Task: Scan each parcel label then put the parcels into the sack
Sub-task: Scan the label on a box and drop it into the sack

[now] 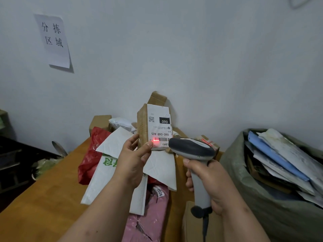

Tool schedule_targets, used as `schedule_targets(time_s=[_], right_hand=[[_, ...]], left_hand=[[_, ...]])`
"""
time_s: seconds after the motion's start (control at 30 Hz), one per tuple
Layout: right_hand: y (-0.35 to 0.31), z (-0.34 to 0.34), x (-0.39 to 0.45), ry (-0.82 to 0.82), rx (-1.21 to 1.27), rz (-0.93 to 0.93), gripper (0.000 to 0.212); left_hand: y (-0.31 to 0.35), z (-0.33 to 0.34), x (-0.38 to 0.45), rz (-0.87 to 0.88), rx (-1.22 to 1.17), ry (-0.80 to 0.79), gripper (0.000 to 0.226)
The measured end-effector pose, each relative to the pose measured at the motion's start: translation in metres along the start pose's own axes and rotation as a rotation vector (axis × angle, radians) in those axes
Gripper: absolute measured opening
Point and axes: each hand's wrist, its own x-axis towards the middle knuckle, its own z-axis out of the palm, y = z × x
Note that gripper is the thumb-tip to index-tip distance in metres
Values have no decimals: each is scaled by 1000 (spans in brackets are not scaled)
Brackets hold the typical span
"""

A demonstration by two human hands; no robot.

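My left hand [133, 158] pinches the small brown cardboard parcel [153, 126] upright; my right hand [209, 182] grips the grey handheld scanner [194, 151], its red line on the label's barcode [159, 139].

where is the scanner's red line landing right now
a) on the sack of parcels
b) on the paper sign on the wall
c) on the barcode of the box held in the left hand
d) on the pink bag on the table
c: the red line lies across the barcode at the lower edge of the label on the cardboard box, which the left hand holds up in front of the scanner gripped by the right hand.
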Motion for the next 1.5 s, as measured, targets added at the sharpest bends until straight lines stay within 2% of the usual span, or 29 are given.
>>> schedule_targets(time_s=[0.13,0.3,0.57,0.73,0.93,1.07,1.17,1.23,1.3,1.37,1.5], right_hand=[[0,2,-4,29,20,6,23],[0,-2,-7,86,21,7,18],[22,-64,-12,303,178,-6,11],[47,-138,-16,448,282,-5,12],[65,-254,-19,618,378,-75,16],[76,-328,-15,729,394,-91,37],[83,-370,-13,767,400,-136,32],[87,-389,-11,796,405,-182,38],[92,-400,-8,806,440,-202,44],[96,-406,-6,798,476,-189,40],[97,-404,-1,734,432,-81,38]], left_hand=[[1,-1,0,11,35,-31,64],[-5,7,-1,13,70,-82,71],[-48,74,-7,-60,208,-190,68],[-103,151,-21,-125,365,-319,75],[-187,276,-44,-210,537,-425,80],[-245,353,-47,-257,579,-453,66],[-279,393,-48,-295,724,-532,77],[-295,406,-50,-262,836,-572,72],[-305,408,-51,-230,886,-560,62],[-309,403,-54,-223,904,-522,55],[-298,388,-54,-220,844,-434,41]])
